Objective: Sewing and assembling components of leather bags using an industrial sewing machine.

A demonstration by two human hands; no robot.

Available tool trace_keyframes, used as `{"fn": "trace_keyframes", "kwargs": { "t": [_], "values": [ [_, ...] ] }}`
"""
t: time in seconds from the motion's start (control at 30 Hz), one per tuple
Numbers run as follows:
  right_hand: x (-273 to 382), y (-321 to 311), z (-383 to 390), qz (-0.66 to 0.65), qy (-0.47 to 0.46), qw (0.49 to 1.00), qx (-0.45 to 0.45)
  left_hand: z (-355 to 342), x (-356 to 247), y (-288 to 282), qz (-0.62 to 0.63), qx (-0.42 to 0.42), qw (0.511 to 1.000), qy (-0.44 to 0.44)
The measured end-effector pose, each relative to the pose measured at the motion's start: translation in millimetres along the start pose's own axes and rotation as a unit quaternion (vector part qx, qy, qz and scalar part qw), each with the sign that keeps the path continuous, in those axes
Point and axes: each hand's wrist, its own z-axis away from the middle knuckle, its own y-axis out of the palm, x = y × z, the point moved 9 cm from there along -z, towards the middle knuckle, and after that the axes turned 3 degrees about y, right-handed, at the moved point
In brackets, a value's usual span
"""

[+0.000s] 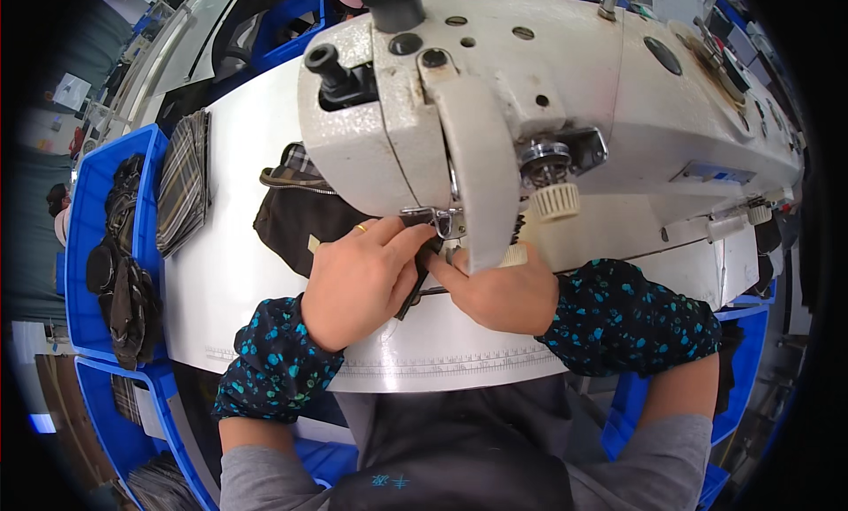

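A white industrial sewing machine [574, 87] stands over the table [221, 317]. Dark brown fabric [291, 224], with a zipper and plaid lining, lies under its presser foot [444, 224]. My left hand [358, 281] is closed on this fabric just left of the foot, fingertips beside the metal parts, a ring on one finger. My right hand [499, 290], just right of it, has curled fingers on the fabric's narrow dark edge [411, 295]; some of them are hidden behind the machine's white guard [486, 175].
Folded plaid fabric [183, 180] lies at the table's left. Blue bins [81, 290] with dark pieces line the left side; more blue bins [742, 370] sit at right. A ruler strip runs along the front edge. Another person [62, 215] is at the far left.
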Motion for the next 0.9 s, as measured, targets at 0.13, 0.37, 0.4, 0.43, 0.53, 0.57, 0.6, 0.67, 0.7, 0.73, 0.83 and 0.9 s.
{"fn": "trace_keyframes", "kwargs": {
  "t": [0.13,0.37,0.4,0.43,0.53,0.57,0.6,0.67,0.7,0.73,0.83,0.9],
  "values": [
    [4,6,4,0.004,0.002,0.999,0.05,2,-11,3,-0.025,0.009,0.999,0.035],
    [3,9,4,-0.021,-0.004,0.995,0.099,2,-24,11,-0.104,0.027,0.994,0.02],
    [4,7,3,-0.029,-0.012,0.995,0.092,2,-24,14,-0.103,0.039,0.994,0.011],
    [4,6,3,-0.029,-0.013,0.995,0.092,2,-25,13,-0.106,0.03,0.994,0.012],
    [5,2,4,-0.013,-0.009,0.996,0.091,1,-28,14,-0.099,0.017,0.995,0.019],
    [5,1,4,-0.018,-0.006,0.996,0.092,1,-27,15,-0.097,0.017,0.995,0.017],
    [4,1,6,-0.019,-0.002,0.995,0.101,0,-26,18,-0.093,0.03,0.995,0.014],
    [2,0,7,-0.002,0.01,0.995,0.104,1,-27,16,-0.107,0.016,0.994,0.017],
    [-1,4,8,0.026,0.02,0.991,0.128,1,-26,17,-0.12,0.02,0.992,0.014],
    [-2,3,7,0.02,0.024,0.993,0.114,4,-29,15,-0.119,0.015,0.993,0.02],
    [-4,0,4,0.021,0.012,0.998,0.061,17,-29,18,-0.145,0.067,0.987,0.002],
    [-5,-5,3,0.007,0.011,1.0,0.016,23,-40,7,-0.182,0.01,0.981,0.062]
  ]
}}
